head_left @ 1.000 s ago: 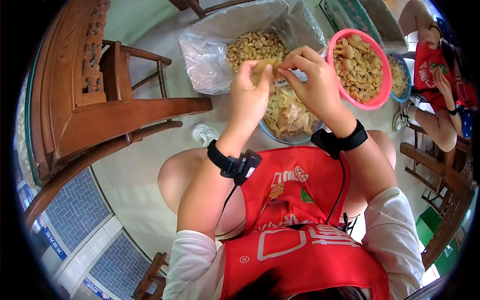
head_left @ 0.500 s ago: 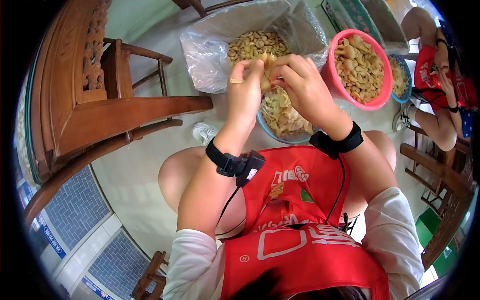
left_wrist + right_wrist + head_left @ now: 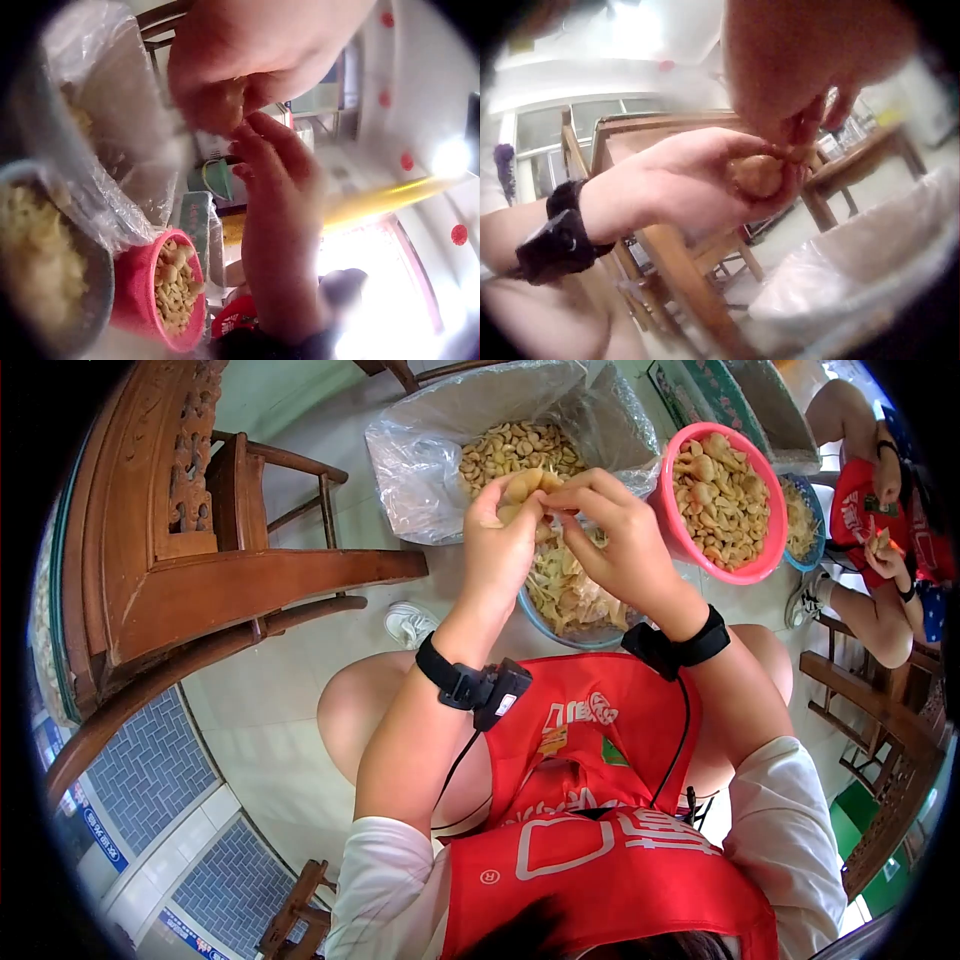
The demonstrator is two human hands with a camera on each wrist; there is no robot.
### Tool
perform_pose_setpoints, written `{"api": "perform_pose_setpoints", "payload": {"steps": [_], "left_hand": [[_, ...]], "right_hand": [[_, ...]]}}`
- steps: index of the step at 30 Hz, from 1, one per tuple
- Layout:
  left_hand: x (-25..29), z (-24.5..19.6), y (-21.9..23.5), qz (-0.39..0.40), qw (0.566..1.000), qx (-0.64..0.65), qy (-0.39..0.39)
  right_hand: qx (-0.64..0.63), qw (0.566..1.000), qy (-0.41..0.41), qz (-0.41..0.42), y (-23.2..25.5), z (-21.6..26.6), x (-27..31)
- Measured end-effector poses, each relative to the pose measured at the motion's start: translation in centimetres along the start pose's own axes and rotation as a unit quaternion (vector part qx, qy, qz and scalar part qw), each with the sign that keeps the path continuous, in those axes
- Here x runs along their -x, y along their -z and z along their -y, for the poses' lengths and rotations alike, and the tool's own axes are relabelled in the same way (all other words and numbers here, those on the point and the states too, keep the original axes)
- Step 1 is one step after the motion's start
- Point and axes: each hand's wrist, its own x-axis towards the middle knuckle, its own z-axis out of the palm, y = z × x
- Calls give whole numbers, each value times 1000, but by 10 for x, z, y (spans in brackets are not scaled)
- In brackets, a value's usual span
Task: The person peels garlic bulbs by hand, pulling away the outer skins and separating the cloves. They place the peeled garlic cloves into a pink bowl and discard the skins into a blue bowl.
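Observation:
A tan, rounded, garlic-like bulb (image 3: 524,486) sits in my left hand (image 3: 498,555), curled fingers and thumb gripping it. My right hand (image 3: 622,540) meets it from the other side, thumb and fingertips pinching the bulb's edge. In the right wrist view the bulb (image 3: 757,176) bulges from the left palm, with the right fingers close over its end. Below both hands, a blue basin (image 3: 545,628) holds thin, pale, papery skins (image 3: 575,590). Just beyond them, pale cloves (image 3: 515,450) lie in a plastic-lined box (image 3: 412,475).
To the right stands a pink bucket (image 3: 660,510) full of bulbs and cloves (image 3: 720,500). Behind it are a smaller blue basin (image 3: 815,545) and a green box (image 3: 695,400). Another person (image 3: 880,510) in a red apron sits at far right. Carved wooden furniture (image 3: 250,595) stands at left.
The bulb has turned in the left fingers, and the right fingertips have shifted along it, drawing apart slightly and closing in again. Both hands stay over the basin and box.

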Motion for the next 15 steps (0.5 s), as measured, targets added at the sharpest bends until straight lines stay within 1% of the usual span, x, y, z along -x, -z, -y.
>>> {"api": "perform_pose_setpoints", "payload": {"steps": [2, 3, 4, 5, 6, 7, 8, 12, 14, 15], "left_hand": [[-1, 0, 0, 2, 1000, -10, 3], [-1, -2, 0, -3, 1000, -25, -15], [-1, -2, -1, -9, 999, -40, -32], [-2, 0, 0, -9, 999, -40, -32], [-3, 4, -1, 1, 997, -59, -58], [-4, 6, -1, 11, 993, -77, -83], [-4, 9, -1, 13, 993, -77, -83], [-1, 5, -2, 19, 992, -94, -82], [0, 4, -2, 17, 991, -104, -81], [1, 6, -4, -3, 994, -79, -69]], "right_hand": [[-84, 995, -29, -42, 10, 5, -4], [-84, 995, -29, -42, 9, 5, -5], [-99, 989, -78, -74, 8, 3, -7], [-115, 980, -128, -105, 6, 2, -7], [-115, 979, -128, -105, 5, 2, -6], [-105, 982, -131, -87, 3, 1, -5], [-94, 984, -134, -69, 3, 0, -4], [-90, 985, -130, -75, 0, -4, 0], [-56, 992, -87, -69, 0, -3, 0], [-56, 992, -88, -69, -1, -3, 0]]}}
